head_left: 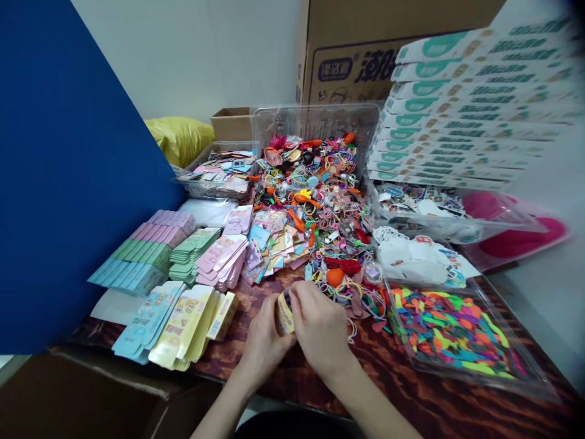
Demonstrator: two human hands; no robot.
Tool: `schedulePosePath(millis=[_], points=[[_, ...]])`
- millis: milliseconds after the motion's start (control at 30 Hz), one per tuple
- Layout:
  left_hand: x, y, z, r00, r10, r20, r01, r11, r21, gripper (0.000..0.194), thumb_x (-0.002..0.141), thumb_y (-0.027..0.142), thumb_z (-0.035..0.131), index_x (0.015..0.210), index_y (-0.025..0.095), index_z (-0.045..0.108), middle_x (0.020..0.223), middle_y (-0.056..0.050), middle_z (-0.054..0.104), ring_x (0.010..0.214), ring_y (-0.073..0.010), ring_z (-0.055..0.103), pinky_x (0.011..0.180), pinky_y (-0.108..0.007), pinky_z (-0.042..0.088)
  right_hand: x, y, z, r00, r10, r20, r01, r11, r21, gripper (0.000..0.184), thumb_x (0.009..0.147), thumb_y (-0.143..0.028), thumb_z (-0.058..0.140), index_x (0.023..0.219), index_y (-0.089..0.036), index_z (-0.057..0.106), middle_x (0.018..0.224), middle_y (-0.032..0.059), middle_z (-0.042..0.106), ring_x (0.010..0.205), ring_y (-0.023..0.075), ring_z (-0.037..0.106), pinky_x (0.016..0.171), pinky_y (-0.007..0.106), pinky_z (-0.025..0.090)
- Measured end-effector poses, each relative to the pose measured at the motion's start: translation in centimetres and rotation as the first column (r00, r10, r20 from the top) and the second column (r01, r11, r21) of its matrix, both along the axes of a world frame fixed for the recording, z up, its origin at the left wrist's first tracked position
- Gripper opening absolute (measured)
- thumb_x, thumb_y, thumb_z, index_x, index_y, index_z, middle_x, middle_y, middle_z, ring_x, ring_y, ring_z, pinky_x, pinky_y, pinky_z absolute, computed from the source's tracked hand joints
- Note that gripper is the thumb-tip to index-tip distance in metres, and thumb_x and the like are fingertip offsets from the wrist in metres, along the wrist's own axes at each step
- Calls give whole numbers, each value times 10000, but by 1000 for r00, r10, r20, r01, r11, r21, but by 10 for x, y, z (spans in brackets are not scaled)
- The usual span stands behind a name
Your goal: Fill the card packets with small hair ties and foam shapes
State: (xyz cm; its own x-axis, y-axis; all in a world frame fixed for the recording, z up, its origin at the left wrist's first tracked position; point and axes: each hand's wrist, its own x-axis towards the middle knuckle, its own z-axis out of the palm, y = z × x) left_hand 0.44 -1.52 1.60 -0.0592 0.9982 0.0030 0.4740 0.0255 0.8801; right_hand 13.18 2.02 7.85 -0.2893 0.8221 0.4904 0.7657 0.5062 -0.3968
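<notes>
The left hand [265,344] and right hand [317,323] pinch a small yellow card box [284,314] at lower center; it looks light and easily crushed, best held by its edges.

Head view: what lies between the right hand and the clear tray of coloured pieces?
Head view: loose elastic loops lie between the right hand and the clear tray, on the brown table.

Large dark-blue Chinese characters mark the cardboard carton [361,67]; one perhaps reads 潮.
</notes>
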Motion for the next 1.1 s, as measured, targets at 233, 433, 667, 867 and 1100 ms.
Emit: schedulePosePath(millis=[233, 433, 667, 867, 1100], points=[[-6, 1, -4, 999, 45, 26, -46, 996, 70, 589, 735, 129, 650, 1287, 212, 460, 1268, -97, 602, 1175, -262, 588, 996, -415, 468, 6, -10, 1, 988, 149, 50, -145, 986, -77, 212, 945, -72, 434, 906, -196, 602, 815, 35, 652, 710, 183, 620, 639, 283, 398], [-4, 0, -15, 999, 43, 10, -44, 993, 111, 629, 728, 137, 662, 1316, 210, 450, 1291, -110, 582, 1203, -274, 570, 1027, -429, 449, 0, -8, -2, 996, 72, 59, -70, 997, -35, 256, 946, -68, 390, 841, -193, 587, 786, 48, 626, 695, 193, 610, 633, 296, 420], [-6, -3, -14, 979, 13, 206, -25, 998, 57, 604, 779, 191, 699, 1321, 229, 435, 1328, -100, 553, 1214, -252, 571, 1049, -422, 455, 14, -11, 13, 961, 167, -223, -210, 959, -188, 226, 962, -110, 446, 1041, -208, 634, 907, 50, 666, 802, 180, 647, 714, 277, 485], [-3, -5, -13, 954, -11, 301, 2, 1000, 29, 571, 779, 206, 717, 1288, 223, 459, 1297, -88, 568, 1174, -242, 594, 1010, -405, 498, 25, -6, 33, 844, 58, -533, -287, 889, -358, 133, 943, -208, 534, 892, -213, 657, 834, 30, 672, 773, 178, 643, 720, 277, 509], [-2, -3, -16, 993, 23, 118, -30, 998, 59, 602, 735, 164, 699, 1289, 221, 472, 1308, -90, 580, 1201, -257, 576, 984, -394, 494, 15, 4, 30, 915, 147, -377, -269, 917, -294, 138, 919, -145, 519, 927, -208, 642, 936, 49, 668, 870, 194, 624, 746, 295, 483]])
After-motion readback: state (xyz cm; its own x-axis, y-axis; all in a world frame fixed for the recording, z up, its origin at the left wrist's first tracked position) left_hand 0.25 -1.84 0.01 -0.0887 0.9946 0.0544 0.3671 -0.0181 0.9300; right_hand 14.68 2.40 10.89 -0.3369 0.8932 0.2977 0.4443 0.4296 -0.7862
